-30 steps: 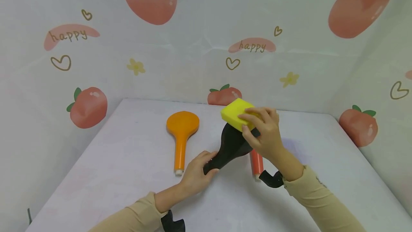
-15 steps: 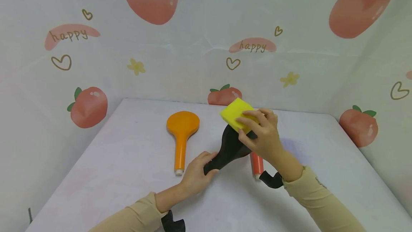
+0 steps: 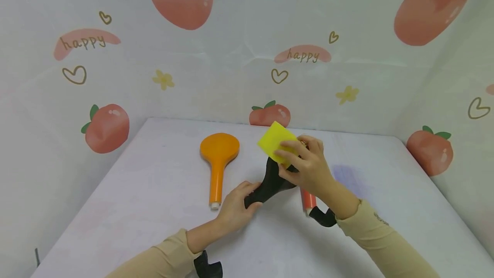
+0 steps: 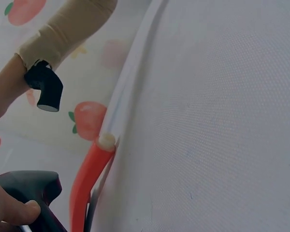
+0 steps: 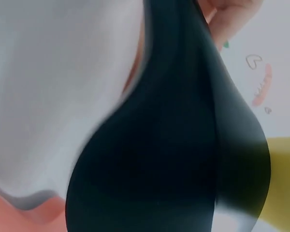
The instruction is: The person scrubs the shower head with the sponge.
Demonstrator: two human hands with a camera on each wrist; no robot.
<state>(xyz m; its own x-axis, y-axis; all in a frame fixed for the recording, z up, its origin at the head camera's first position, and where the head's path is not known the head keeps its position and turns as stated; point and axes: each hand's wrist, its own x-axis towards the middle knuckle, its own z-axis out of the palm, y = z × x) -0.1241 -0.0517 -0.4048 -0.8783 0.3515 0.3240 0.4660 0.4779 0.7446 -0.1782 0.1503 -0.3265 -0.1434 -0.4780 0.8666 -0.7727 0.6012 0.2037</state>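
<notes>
Head view: a black paddle-shaped object (image 3: 272,181) is held tilted above the middle of the white table (image 3: 127,209), its handle end low at 7 o'clock and its broad end raised toward 1 o'clock. The handle is gripped by the left hand (image 3: 235,207), whose fingers are curled round it. A yellow sponge (image 3: 275,144) is pressed against the broad end and is pinched by the right hand (image 3: 306,168), thumb below and fingers laid over its top face. In the right wrist view the black surface (image 5: 174,159) fills most of the frame, with the sponge (image 5: 285,188) seen as a yellow patch at 4 o'clock. Just beside the black object, at 4 o'clock and partly hidden under the right hand, a red handle (image 3: 308,200) is seen lying on the table; in the left wrist view it (image 4: 87,179) is shown with a pale cap at its end. An orange paddle (image 3: 218,160) is laid flat at 9 o'clock, well apart from the hands. The table is enclosed by walls printed with peaches and hearts (image 3: 106,128).
</notes>
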